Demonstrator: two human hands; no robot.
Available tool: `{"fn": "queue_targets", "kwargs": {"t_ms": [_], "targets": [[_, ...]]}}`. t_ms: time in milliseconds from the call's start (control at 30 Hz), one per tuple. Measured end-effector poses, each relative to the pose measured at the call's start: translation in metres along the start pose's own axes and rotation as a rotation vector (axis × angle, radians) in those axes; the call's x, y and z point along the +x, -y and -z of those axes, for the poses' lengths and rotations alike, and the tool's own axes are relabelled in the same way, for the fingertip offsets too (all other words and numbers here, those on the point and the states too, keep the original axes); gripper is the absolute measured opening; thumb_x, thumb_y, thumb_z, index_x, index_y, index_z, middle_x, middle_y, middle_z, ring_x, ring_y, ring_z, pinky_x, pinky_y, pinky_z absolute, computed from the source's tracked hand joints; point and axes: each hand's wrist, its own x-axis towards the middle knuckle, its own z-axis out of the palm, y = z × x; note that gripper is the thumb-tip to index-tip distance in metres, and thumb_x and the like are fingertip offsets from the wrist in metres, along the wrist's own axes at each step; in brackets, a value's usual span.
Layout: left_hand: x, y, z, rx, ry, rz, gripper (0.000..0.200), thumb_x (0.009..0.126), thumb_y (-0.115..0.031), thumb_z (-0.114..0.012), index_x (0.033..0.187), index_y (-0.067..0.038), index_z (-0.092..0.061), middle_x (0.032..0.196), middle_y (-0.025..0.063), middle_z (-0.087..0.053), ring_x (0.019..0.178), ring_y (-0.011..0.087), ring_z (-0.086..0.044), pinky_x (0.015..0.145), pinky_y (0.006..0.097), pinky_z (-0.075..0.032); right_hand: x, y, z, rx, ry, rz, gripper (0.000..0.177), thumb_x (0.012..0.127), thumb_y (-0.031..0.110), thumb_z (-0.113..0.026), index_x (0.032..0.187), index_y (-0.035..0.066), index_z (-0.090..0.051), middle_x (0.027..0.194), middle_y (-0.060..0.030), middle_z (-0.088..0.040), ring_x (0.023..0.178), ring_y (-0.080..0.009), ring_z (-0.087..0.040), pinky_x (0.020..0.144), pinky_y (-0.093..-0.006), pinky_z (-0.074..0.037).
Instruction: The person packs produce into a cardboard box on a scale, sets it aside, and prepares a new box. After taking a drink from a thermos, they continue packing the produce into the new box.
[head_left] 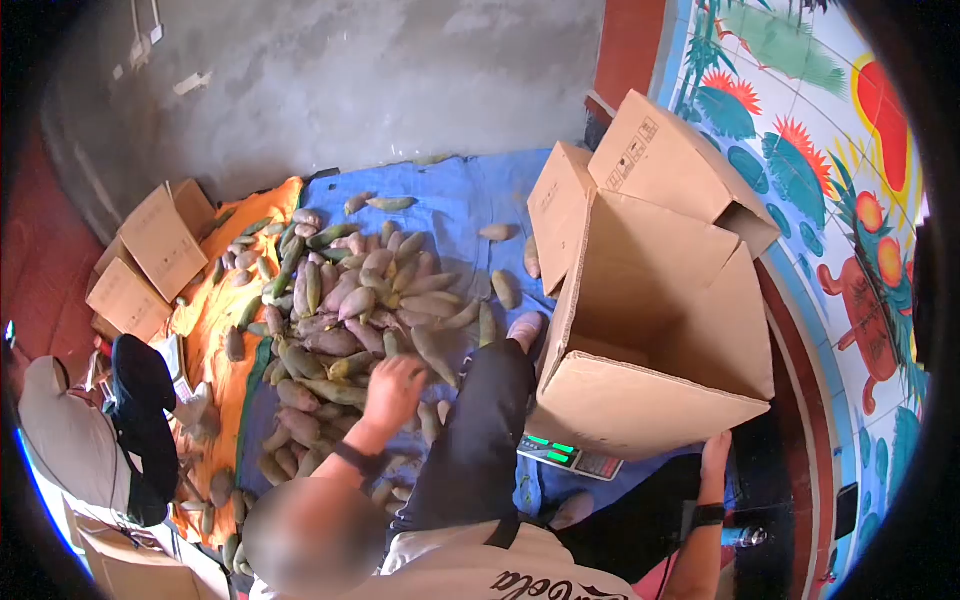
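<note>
A pile of elongated pink and green vegetables (350, 310) lies on a blue tarp (460, 200). My left hand (393, 388) reaches down onto the near side of the pile, fingers curled over the vegetables; whether it grips one is hidden. A dark band circles that wrist. A large open cardboard box (650, 330) stands tilted on a weighing scale (568, 456) with green digits. My right hand (715, 452) touches the box's lower near corner, fingers pointing up. My leg in black trousers (480, 430) stretches toward the pile.
Folded cardboard boxes (150, 260) lie at the far left by an orange cloth (215, 320). Another person in dark clothing (140, 425) sits at the left. A painted tiled wall (830, 180) runs along the right, a bare concrete wall (350, 80) behind.
</note>
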Motion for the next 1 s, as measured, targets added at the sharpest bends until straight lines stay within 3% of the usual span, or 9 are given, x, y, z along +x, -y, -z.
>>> {"fn": "queue_targets", "kwargs": {"t_ms": [233,300,400,500,767,800,833,933,1000], "targets": [[-0.211,0.122,-0.014,0.466,0.769,0.641,0.034,0.076,-0.034,-0.056,0.101,-0.011,-0.062,0.100,0.0112,-0.061,0.100,0.0290,-0.056,0.087,0.0440,-0.042,0.019,-0.052,0.016,0.089,0.092,-0.109,0.042,0.095,0.025,-0.037,0.114,-0.010,-0.050,0.117,-0.0178,-0.054,0.105,-0.0252,-0.051,0.091,-0.0337,-0.038],[-0.261,0.129,-0.011,0.464,0.993,0.776,0.038,0.077,-0.036,-0.055,0.105,-0.011,-0.062,0.103,0.0106,-0.061,0.102,0.0287,-0.056,0.090,0.0459,-0.041,0.026,-0.070,0.018,0.102,-0.094,0.046,0.024,0.094,0.024,-0.042,0.086,0.006,-0.054,0.072,0.0017,-0.051,0.060,-0.0050,-0.042,0.052,-0.0220,-0.032],[-0.301,0.109,0.005,0.561,1.197,0.941,0.056,0.071,-0.050,-0.063,0.116,-0.017,-0.057,0.136,0.0074,-0.036,0.120,0.0292,-0.041,0.094,0.0547,-0.036,0.019,-0.032,0.009,0.261,-0.080,-0.101,0.025,0.096,0.026,-0.038,0.085,0.008,-0.051,0.064,0.0044,-0.042,0.054,-0.0054,-0.035,0.049,-0.0225,-0.027],[-0.318,0.092,0.013,0.676,1.152,0.780,0.068,0.066,-0.052,-0.068,0.124,-0.020,-0.050,0.137,0.0056,-0.031,0.124,0.0293,-0.035,0.092,0.0559,-0.037,0.018,-0.021,0.011,0.228,-0.078,-0.112,0.026,0.097,0.027,-0.035,0.086,0.008,-0.050,0.064,0.0042,-0.042,0.054,-0.0058,-0.035,0.049,-0.0225,-0.027],[-0.323,0.135,-0.015,0.571,0.699,1.273,0.047,0.084,-0.025,-0.056,0.127,-0.012,-0.041,0.122,0.0154,-0.042,0.106,0.0325,-0.051,0.085,0.0366,-0.048,0.015,-0.016,0.016,0.199,-0.020,-0.078,0.027,0.097,0.029,-0.035,0.094,0.006,-0.050,0.069,0.0036,-0.045,0.055,-0.0060,-0.037,0.050,-0.0226,-0.031],[-0.397,0.204,-0.066,0.775,0.798,1.074,0.042,0.088,-0.018,-0.050,0.128,-0.011,-0.041,0.124,0.0169,-0.041,0.107,0.0332,-0.051,0.084,0.0364,-0.049,0.015,-0.023,0.018,0.223,0.008,-0.100,0.032,0.096,0.031,-0.037,0.106,0.002,-0.048,0.086,-0.0014,-0.050,0.070,-0.0098,-0.045,0.060,-0.0235,-0.037],[-0.353,0.168,-0.043,0.557,0.626,1.365,0.038,0.090,-0.016,-0.046,0.127,-0.011,-0.042,0.128,0.0177,-0.039,0.108,0.0341,-0.050,0.086,0.0356,-0.048,0.018,-0.029,0.021,0.247,0.039,-0.119,0.042,0.096,0.033,-0.039,0.118,-0.002,-0.047,0.102,-0.0064,-0.056,0.085,-0.0136,-0.053,0.069,-0.0245,-0.043],[-0.327,0.147,-0.029,0.582,0.658,1.331,0.044,0.088,-0.013,-0.048,0.130,-0.009,-0.036,0.129,0.0194,-0.040,0.108,0.0349,-0.052,0.086,0.0370,-0.048,0.016,-0.019,0.021,0.262,0.116,-0.110,0.044,0.096,0.032,-0.039,0.121,-0.003,-0.043,0.110,-0.0097,-0.054,0.097,-0.0174,-0.053,0.079,-0.0273,-0.044],[-0.314,0.142,-0.022,0.348,0.689,1.394,0.051,0.083,-0.012,-0.052,0.129,-0.005,-0.031,0.122,0.0206,-0.048,0.105,0.0345,-0.055,0.086,0.0384,-0.049,0.008,0.006,0.000,0.275,-0.003,-0.095,0.035,0.096,0.030,-0.038,0.111,0.000,-0.048,0.093,-0.0034,-0.052,0.080,-0.0114,-0.048,0.067,-0.0246,-0.041]]}}
